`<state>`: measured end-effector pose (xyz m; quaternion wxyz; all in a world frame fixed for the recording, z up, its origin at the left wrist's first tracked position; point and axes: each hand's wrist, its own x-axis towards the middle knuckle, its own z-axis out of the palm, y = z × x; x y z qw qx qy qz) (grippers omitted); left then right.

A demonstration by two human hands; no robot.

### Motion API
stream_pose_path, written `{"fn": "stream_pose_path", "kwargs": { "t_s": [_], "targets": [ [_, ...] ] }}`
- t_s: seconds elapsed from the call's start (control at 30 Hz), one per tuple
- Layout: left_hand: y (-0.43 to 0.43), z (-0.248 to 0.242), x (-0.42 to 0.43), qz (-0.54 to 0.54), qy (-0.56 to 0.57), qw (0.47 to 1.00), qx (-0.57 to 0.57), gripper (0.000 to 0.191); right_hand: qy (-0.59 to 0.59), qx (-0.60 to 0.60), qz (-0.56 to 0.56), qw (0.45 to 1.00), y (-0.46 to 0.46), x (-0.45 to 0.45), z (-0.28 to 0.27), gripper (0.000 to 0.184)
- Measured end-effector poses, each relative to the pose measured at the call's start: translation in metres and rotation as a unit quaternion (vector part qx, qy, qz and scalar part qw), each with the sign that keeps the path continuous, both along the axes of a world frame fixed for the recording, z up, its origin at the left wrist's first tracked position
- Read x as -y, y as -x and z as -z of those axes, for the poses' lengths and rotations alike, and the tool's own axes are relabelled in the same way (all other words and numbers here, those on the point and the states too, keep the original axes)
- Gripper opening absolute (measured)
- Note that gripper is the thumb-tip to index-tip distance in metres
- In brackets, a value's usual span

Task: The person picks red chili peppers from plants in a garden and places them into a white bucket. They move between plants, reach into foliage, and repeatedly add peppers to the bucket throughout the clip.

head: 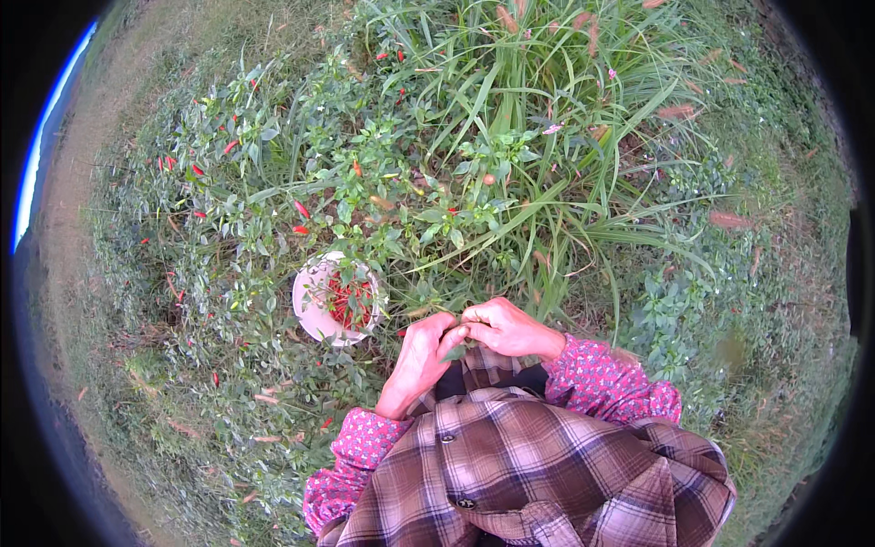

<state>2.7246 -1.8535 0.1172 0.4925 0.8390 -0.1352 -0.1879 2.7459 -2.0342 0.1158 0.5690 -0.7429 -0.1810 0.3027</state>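
My left hand (425, 349) and my right hand (509, 328) meet in front of my body, fingertips close together. Both sets of fingers are curled on a green plant stem or leaf, with one leaf (454, 353) hanging below them; any smaller thing between the fingertips is hidden. Left of my hands stands a white plastic bucket (313, 320) with red chili peppers (350, 304) inside. Leafy sprigs overhang part of its opening.
Chili pepper plants (369, 147) bearing red fruit (301, 209) spread ahead and to the left. Tall grass (506, 102) with long blades grows ahead on the right. Small pink flowers (552, 128) show among it. A bare-looking strip of ground (68, 205) runs along the far left.
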Motion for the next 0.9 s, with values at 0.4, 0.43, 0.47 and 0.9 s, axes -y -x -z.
{"fn": "stream_pose_path", "kwargs": {
  "t_s": [0.4,0.43,0.47,0.9],
  "targets": [
    [0.025,-0.002,0.020,-0.161,0.365,0.898,-0.188,0.019,-0.160,-0.133,-0.151,0.966,-0.024,0.016,-0.011,0.019],
    [0.025,-0.003,0.016,-0.186,0.283,0.930,-0.145,0.019,-0.106,-0.028,-0.139,0.984,-0.025,0.010,-0.011,0.018],
    [0.026,0.001,0.016,-0.218,0.223,0.940,-0.140,0.018,-0.055,0.061,-0.136,0.987,-0.027,0.005,-0.016,0.015],
    [0.035,-0.004,0.018,-0.012,0.427,0.894,-0.131,0.028,-0.245,-0.395,0.128,0.876,-0.021,0.005,0.007,0.013]
  ]
}}
